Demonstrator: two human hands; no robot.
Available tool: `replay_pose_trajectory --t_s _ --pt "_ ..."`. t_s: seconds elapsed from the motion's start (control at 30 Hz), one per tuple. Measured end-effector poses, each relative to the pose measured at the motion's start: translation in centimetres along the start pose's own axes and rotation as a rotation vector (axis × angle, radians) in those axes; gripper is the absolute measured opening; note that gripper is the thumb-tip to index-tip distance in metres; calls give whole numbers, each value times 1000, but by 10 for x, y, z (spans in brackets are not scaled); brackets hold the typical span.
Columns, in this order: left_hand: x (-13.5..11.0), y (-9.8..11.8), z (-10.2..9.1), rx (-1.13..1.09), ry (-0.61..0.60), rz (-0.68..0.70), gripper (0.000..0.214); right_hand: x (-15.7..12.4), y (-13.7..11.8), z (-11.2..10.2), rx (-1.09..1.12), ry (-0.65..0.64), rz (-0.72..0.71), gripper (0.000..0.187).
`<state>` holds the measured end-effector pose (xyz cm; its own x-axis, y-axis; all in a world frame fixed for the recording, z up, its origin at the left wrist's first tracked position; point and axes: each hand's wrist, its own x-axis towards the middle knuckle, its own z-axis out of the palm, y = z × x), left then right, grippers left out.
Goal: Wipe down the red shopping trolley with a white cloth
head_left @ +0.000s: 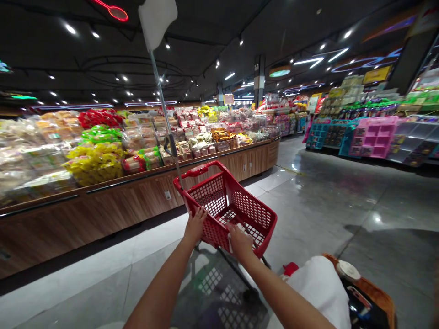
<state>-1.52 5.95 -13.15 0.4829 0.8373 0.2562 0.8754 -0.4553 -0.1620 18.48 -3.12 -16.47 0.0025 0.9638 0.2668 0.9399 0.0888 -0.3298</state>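
Note:
A red plastic shopping basket cart (236,205) stands on the grey floor in front of me, empty as far as I can see. My left hand (195,225) grips its near left rim, fingers curled over the edge. My right hand (240,242) is closed on the near right rim, with something white under the fingers. A metal pole (164,112) rises from the cart's left side and carries a white flag (156,20) at the top.
A long wooden display counter (137,196) piled with packaged snacks runs along the left. Pink and teal shelf units (373,137) stand at the right. A brown bag (373,292) with a white cloth and a cup lid sits at the lower right. Glossy floor stretches ahead.

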Motion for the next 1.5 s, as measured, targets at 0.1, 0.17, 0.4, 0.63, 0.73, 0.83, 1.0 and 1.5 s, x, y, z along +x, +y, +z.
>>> replay_pose_trajectory --t_s 0.1,0.17,0.4,0.63,0.73,0.83,1.0,1.5 --pt "-9 1 -8 10 -35 -16 68 20 -34 0 54 20 -23 48" --pt "-13 1 -14 16 -65 -37 71 13 -39 3 49 2 -15 46" --pt "-19 11 -20 18 -102 -99 68 -53 -1 17 -107 57 55 47" --pt "-9 11 -23 20 -160 -133 70 3 -31 -4 43 -203 146 48" --pt "-5 7 -23 20 -174 -149 71 21 -42 -6 53 -225 133 48" --pt "-8 3 -21 37 -154 -161 69 24 -47 -7 62 -229 147 29" --pt "-14 -15 -26 100 -65 -42 67 4 -37 -19 23 -253 124 29" --pt "-10 -23 -33 42 157 -110 34 11 -11 -34 -117 -206 27 28"
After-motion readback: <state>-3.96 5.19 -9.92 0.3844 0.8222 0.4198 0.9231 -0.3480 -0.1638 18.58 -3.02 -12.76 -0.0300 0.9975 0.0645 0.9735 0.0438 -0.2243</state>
